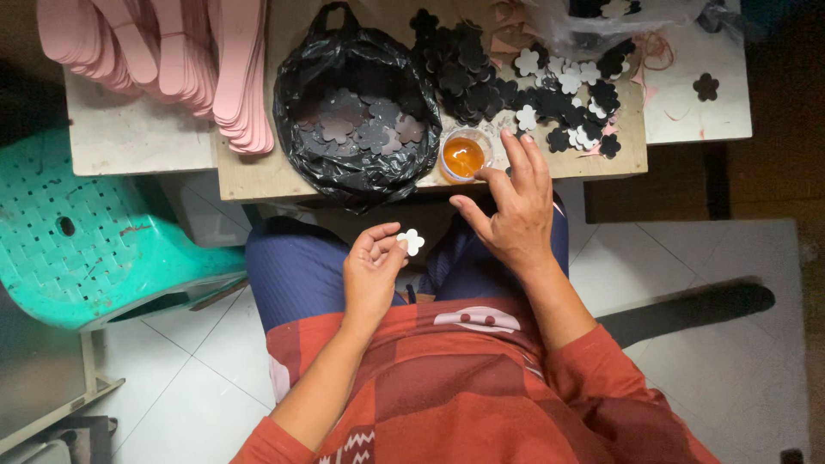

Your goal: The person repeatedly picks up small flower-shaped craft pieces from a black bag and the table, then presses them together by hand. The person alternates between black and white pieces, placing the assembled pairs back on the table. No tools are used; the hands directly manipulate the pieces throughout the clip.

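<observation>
My left hand [371, 268] pinches a small white flower-shaped cutout [412, 241] over my lap. My right hand [512, 206] is open with fingers spread, its fingertips at the table's front edge beside a small cup of orange liquid [464, 155]. Behind the cup lies a heap of black and white flower cutouts [550, 94] on the wooden board [249, 176]. A black plastic bag [357, 107] to the left holds several dark flower cutouts.
Stacks of pink sole-shaped pieces [172, 56] lie at the back left. A green plastic stool [86, 241] stands left of my knees. One black flower [705, 86] lies on the white surface at the right. White tiled floor below.
</observation>
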